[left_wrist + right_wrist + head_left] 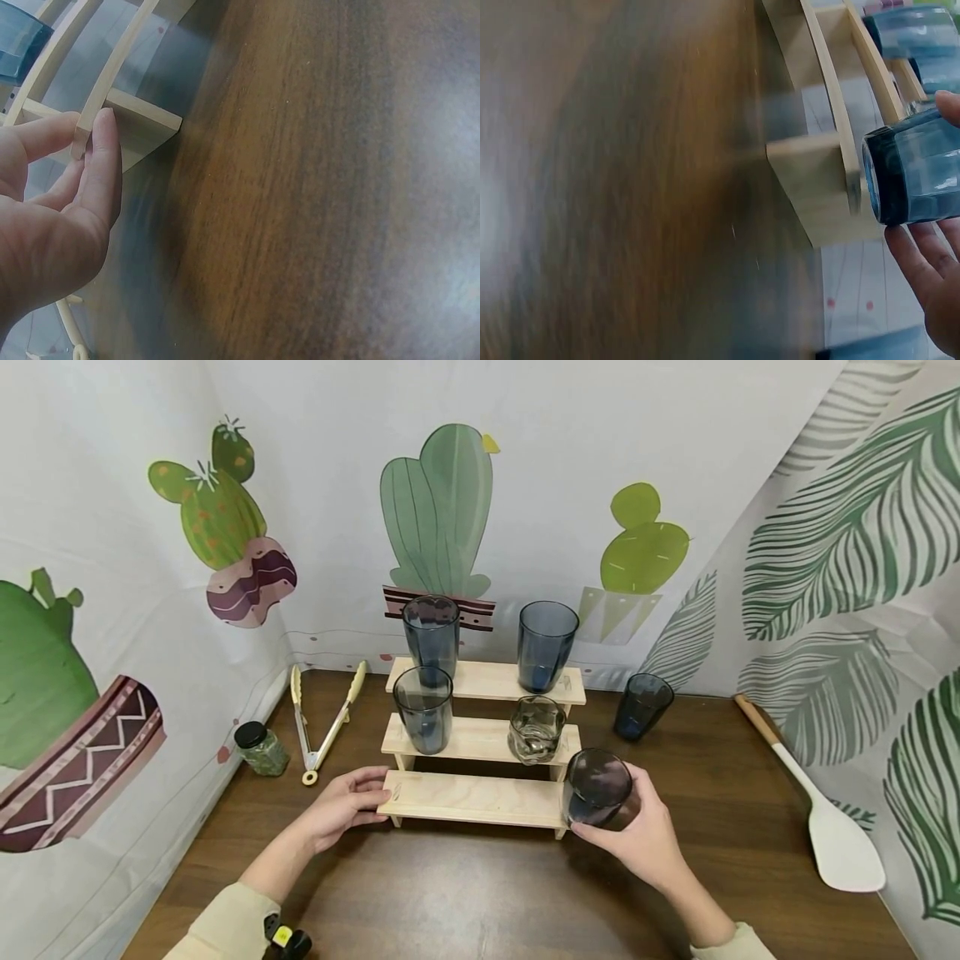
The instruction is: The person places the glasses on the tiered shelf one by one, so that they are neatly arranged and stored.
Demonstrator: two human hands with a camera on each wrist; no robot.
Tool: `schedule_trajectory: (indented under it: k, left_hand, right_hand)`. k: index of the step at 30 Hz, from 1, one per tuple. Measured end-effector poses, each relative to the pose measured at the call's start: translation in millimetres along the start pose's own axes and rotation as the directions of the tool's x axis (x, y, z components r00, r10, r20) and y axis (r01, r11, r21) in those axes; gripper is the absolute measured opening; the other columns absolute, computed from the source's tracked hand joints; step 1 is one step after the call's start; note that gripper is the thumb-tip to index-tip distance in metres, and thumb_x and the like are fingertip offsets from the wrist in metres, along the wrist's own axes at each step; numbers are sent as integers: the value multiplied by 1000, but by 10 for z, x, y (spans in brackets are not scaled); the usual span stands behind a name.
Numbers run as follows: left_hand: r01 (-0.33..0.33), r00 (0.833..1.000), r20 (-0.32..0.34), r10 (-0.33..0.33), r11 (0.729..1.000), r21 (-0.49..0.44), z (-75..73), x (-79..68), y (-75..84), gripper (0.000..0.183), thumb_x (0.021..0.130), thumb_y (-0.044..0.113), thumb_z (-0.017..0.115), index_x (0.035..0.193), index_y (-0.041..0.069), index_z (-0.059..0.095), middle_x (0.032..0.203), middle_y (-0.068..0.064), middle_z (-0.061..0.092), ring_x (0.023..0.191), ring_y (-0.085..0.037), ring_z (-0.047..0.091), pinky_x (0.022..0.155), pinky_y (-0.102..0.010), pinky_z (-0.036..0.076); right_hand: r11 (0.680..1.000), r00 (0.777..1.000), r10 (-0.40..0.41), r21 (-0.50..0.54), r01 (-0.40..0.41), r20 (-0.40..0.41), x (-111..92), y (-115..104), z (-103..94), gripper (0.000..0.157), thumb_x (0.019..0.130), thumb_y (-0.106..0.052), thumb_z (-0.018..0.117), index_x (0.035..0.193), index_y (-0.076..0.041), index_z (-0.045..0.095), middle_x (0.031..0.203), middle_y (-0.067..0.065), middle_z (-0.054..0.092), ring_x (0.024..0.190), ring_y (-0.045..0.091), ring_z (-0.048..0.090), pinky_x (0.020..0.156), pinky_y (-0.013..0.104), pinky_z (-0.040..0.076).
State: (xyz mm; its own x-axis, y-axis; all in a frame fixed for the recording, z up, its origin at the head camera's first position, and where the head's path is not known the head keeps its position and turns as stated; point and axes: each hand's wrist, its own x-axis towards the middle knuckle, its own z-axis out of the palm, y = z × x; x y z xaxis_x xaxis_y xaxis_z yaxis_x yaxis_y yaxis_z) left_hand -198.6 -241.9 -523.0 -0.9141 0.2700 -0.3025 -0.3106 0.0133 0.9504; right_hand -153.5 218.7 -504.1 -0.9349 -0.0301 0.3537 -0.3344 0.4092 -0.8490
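Note:
A pale wooden three-step stand (472, 797) stands on the brown table. My left hand (341, 812) pinches the left end of its lowest board, thumb above and fingers beneath in the left wrist view. In my right hand (647, 839) is a dark tinted glass (596, 789), gripped round its side. It overlaps the right end of the lowest step, its base near the board's end in the right wrist view. On the middle step are a tall grey-blue glass (425, 718) and a short wavy clear glass (537, 731). Two tall blue glasses (431, 639) (546, 647) occupy the top step.
Right of the stand, a small dark blue glass (642, 708) stands on the table. A white spatula (843, 847) with a wooden handle lies far right. Tongs (330, 735) and a black-lidded jar (262, 750) are at left. A cactus-print cloth (337, 427) hangs behind.

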Motion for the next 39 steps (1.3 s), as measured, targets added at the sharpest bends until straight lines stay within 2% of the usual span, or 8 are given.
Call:
schedule_trajectory:
  k: [8, 14, 18, 21, 24, 29, 33, 39]
  left_hand:
    - [5, 1000, 3, -5, 1000, -1, -12, 8, -8, 70, 100, 9, 68, 155, -10, 30, 137, -27, 54, 103, -22, 67, 86, -36, 61]
    - [4, 1000, 5, -4, 1000, -3, -24, -1, -5, 70, 100, 9, 68, 155, -10, 29, 136, -26, 54, 103, -22, 67, 86, -36, 61]
    - [5, 1000, 0, -5, 1000, -3, -24, -10, -2, 69, 100, 9, 67, 155, -10, 30, 137, -27, 54, 103, -22, 67, 85, -36, 61]
    - [6, 1000, -2, -6, 1000, -4, -14, -11, 0, 68, 100, 9, 67, 155, -10, 30, 138, -27, 53, 103, -22, 67, 85, -36, 61]
    - [3, 1000, 2, -3, 1000, -3, 0, -8, 3, 69, 100, 9, 68, 155, -10, 30, 139, -28, 53, 104, -23, 67, 86, -37, 61]
    - [0, 1000, -1, 0, 1000, -6, 0, -20, 0, 67, 100, 7, 66, 154, -10, 31, 136, -27, 55, 102, -22, 68, 85, -36, 61]
    - [-8, 1000, 4, 8, 1000, -12, 4, -27, 0, 66, 100, 6, 65, 154, -11, 31, 134, -26, 57, 101, -23, 68, 85, -37, 61]
    - [-16, 1000, 5, 16, 1000, -11, 11, -26, 8, 63, 100, 4, 65, 153, -11, 32, 131, -23, 59, 100, -22, 68, 85, -38, 61]
  right_hand:
    - [994, 996, -34, 111, 25, 84, -34, -111, 327, 92, 62, -14, 103, 138, -18, 52, 121, 2, 68, 94, 19, 72, 81, 25, 59]
    - [983, 986, -102, 163, 79, 134, 1, -235, 601, 89, 65, -16, 102, 139, -16, 52, 121, 6, 68, 94, 24, 73, 78, 34, 62]
    - [980, 982, -113, 179, 85, 148, 57, -320, 828, 90, 62, -9, 102, 138, -12, 53, 121, 10, 67, 102, 32, 70, 84, 39, 62]
    - [973, 980, -99, 222, 59, 171, 102, -382, 1006, 91, 61, -3, 101, 138, -9, 53, 122, 14, 67, 105, 38, 69, 88, 44, 61]
    - [967, 977, -75, 255, 22, 198, 144, -439, 1167, 91, 62, -6, 101, 139, -13, 53, 124, 11, 66, 109, 33, 68, 91, 43, 60]
    - [962, 970, -51, 271, -16, 239, 214, -512, 1407, 93, 63, -22, 103, 141, -26, 53, 124, 3, 67, 109, 22, 69, 93, 37, 58]
    - [958, 965, -59, 287, -17, 257, 268, -568, 1567, 93, 63, -28, 103, 142, -27, 53, 122, 1, 68, 107, 19, 70, 93, 35, 58]
    - [936, 960, -72, 351, -28, 270, 336, -607, 1755, 91, 65, -21, 102, 142, -24, 53, 121, 0, 69, 108, 20, 69, 93, 35, 58]
